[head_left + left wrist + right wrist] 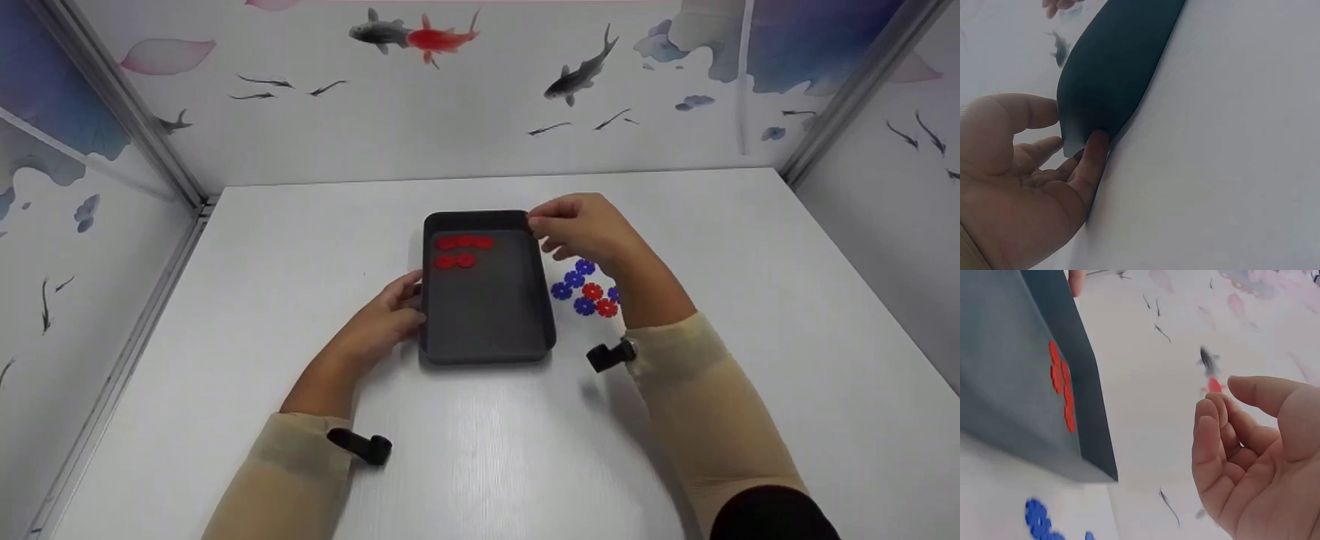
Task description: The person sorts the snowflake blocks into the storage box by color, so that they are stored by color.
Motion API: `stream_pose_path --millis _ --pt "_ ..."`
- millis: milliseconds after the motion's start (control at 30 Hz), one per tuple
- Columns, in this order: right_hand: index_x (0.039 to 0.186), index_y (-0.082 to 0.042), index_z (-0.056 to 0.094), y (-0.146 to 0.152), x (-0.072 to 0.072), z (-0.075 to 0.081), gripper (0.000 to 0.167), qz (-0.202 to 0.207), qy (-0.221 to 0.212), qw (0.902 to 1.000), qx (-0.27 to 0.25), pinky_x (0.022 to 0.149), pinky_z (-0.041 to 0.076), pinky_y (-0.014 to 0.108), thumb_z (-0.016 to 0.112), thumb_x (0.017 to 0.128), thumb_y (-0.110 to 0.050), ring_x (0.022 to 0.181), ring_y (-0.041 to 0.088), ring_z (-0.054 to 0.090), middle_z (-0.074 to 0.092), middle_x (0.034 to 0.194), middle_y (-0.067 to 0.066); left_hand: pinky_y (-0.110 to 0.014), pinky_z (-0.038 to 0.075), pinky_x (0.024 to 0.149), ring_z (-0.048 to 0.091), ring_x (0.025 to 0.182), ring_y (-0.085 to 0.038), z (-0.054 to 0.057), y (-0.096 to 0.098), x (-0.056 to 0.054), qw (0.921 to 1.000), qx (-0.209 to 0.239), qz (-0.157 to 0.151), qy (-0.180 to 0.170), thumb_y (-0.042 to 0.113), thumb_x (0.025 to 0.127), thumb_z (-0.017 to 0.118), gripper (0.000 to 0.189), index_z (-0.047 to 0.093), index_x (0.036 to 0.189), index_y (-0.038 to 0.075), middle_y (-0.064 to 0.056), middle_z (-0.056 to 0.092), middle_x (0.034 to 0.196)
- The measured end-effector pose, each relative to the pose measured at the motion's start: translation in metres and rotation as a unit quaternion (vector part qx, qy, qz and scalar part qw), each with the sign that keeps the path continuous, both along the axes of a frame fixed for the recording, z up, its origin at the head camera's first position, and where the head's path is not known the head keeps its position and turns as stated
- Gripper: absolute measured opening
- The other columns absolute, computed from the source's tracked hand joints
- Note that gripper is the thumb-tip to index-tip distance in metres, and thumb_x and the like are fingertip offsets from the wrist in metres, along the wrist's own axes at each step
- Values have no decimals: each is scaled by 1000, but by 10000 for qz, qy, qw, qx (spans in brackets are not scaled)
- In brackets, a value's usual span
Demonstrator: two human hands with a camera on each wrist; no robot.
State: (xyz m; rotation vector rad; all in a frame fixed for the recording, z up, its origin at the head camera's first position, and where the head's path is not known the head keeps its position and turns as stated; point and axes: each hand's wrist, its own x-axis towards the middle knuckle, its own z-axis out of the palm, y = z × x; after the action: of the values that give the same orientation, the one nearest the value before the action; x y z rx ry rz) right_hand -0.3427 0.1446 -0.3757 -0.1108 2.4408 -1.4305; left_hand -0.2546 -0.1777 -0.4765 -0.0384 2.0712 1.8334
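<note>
My left hand [386, 319] rests against the left outer wall of a dark grey rectangular tray [487, 315], its thumb and fingertips touching that wall. In the left wrist view, the fingers [1092, 160] reach the tray's side close to the tabletop. At the tray's far left lie red flower-shaped plastic discs [465, 242], three in one row and two in another. My right hand [589, 229] hovers by the far right corner with fingers loosely bent. Between its thumb and fingertips the right wrist view shows a gap and no disc.
Right of the tray, several blue flower-shaped discs [574, 279] and two red discs [592, 291] lie loose, partly hidden by my right forearm. The white table [465, 450] ends at walls printed with fish. Black wrist cameras [611, 355] stick out from both sleeves.
</note>
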Motion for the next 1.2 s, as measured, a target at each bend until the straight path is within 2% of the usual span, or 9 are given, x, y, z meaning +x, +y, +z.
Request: stream_pose_path --millis 133,267,433,667,900,1200 --pt "129 -19 74 27 12 -6 36 -2 -11 9998 220 93 63 34 71 102 -42 111 31 72 72 125 12 -47 44 123 46 152 -23 2 -1 1 10000 56 -18 -7 7 100 56 76 31 169 28 -2 40 169" --pt "133 -18 72 51 15 -12 40 1 -101 9992 398 96 63 34 72 102 -44 117 34 72 71 129 11 -47 43 124 45 154 -23 3 -1 1 10000 56 7 -7 6 100 57 77 31 170 27 -3 39 169" --pt "137 -17 70 72 8 -20 45 -68 -232 9985 495 94 62 28 71 102 -46 122 34 70 69 139 14 -47 43 125 45 154 -24 2 -2 2 10000 48 -4 3 6 100 56 77 30 170 26 -4 39 170" --pt "140 -16 68 91 -6 -44 50 -129 -359 9969 693 109 56 41 73 101 -47 122 30 68 68 139 14 -47 43 124 45 155 -23 3 -2 2 10000 39 -21 -26 5 101 54 77 28 171 26 -3 38 171" --pt "135 -23 73 106 -17 -71 46 -27 -411 9934 1074 108 55 41 79 96 -47 121 27 62 68 136 7 -47 44 123 45 154 -23 3 -1 1 10000 31 -20 -13 5 100 55 78 29 170 26 -3 38 171" --pt "129 -27 75 114 -19 -85 39 259 -494 9868 1518 114 50 51 83 93 -41 128 30 59 68 136 6 -48 44 123 45 155 -25 3 -1 0 10000 -3 -34 15 6 99 55 78 29 170 27 -4 37 172"
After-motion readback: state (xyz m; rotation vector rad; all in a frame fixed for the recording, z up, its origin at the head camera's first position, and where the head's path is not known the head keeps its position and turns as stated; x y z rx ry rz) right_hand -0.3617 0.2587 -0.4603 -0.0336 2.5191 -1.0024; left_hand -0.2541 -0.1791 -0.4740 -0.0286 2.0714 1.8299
